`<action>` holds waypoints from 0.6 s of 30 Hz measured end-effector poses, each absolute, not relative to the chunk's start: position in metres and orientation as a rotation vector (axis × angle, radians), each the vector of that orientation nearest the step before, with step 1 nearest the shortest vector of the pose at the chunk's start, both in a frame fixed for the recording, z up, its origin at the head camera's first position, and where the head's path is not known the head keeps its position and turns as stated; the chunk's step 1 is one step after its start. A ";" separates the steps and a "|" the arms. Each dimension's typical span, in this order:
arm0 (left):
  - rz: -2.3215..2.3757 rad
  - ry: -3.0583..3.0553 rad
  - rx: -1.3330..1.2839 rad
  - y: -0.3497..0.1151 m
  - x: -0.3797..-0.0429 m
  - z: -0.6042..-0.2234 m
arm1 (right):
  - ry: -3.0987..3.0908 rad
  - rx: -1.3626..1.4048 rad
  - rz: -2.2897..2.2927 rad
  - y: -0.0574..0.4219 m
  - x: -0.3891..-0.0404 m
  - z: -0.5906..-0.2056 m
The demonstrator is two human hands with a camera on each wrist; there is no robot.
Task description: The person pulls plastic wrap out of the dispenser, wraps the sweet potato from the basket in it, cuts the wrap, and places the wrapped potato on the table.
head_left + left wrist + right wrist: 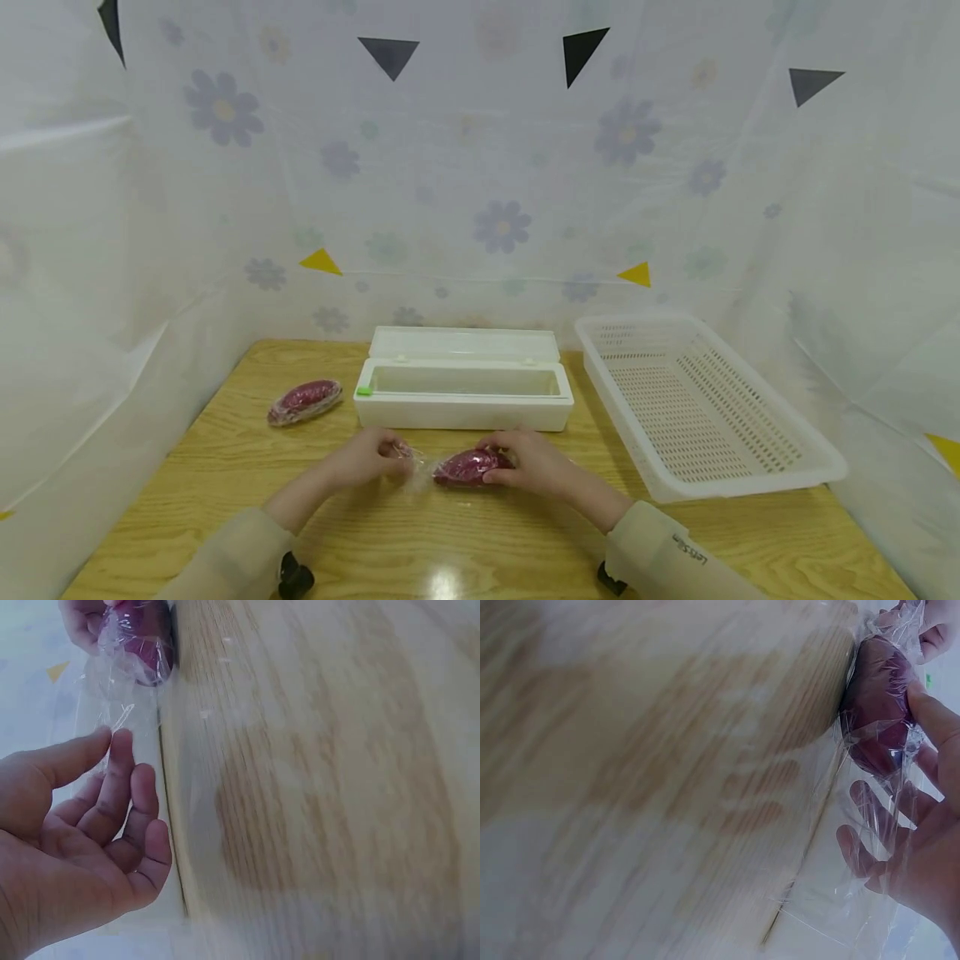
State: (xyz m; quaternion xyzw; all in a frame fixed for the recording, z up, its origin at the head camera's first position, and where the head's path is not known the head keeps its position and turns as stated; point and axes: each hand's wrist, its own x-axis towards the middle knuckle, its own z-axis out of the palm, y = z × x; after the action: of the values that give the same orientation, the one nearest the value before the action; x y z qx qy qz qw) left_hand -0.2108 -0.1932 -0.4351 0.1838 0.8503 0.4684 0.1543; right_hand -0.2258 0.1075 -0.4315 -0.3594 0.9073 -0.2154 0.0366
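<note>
A purple sweet potato point(467, 467) in clear cling film point(881, 742) lies low over the table, in front of a white wrap dispenser box point(462, 412). My right hand point(528, 461) grips its right end, thumb on the near side and fingers on the far side; loose film drapes over that hand in the right wrist view. At the left end, my left hand point(373, 457) pinches the gathered film point(116, 712) between thumb and index finger, its other fingers loosely curled. Another sweet potato point(305, 402), wrapped in film, rests left of the box.
The dispenser's lid point(465, 342) stands raised at the back, and a small green slider point(364, 391) sits at the left of its front edge. To the right is a white perforated basket point(630, 433). Patterned white sheeting point(442, 167) hangs behind the wooden table point(390, 550).
</note>
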 end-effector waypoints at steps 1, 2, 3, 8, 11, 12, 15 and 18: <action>1.364 2.446 0.498 -0.193 -0.211 -0.436 | 2.788 -1.103 -0.661 0.107 -0.226 -0.432; 1.385 2.452 0.467 -0.193 -0.211 -0.437 | 2.790 -1.100 -0.658 0.107 -0.226 -0.432; 1.402 2.463 0.440 -0.194 -0.212 -0.438 | 2.792 -1.102 -0.654 0.107 -0.226 -0.432; 1.452 2.474 0.322 -0.197 -0.213 -0.438 | 2.795 -1.104 -0.655 0.107 -0.227 -0.433; 1.450 2.476 0.307 -0.200 -0.211 -0.435 | 2.803 -1.116 -0.650 0.107 -0.227 -0.434; 1.449 2.476 0.311 -0.201 -0.211 -0.434 | 2.805 -1.118 -0.647 0.107 -0.227 -0.434; 1.468 2.461 0.328 -0.204 -0.210 -0.430 | 2.810 -1.117 -0.636 0.106 -0.227 -0.434; 1.483 2.425 0.374 -0.205 -0.209 -0.428 | 2.808 -1.110 -0.638 0.106 -0.226 -0.434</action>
State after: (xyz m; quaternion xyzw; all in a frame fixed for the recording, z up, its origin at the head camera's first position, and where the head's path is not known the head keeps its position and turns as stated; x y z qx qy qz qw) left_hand -0.2090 -0.2046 -0.4283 0.1292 0.8379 0.5124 0.1366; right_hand -0.2263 0.1064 -0.4343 -0.3597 0.9095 -0.2065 0.0278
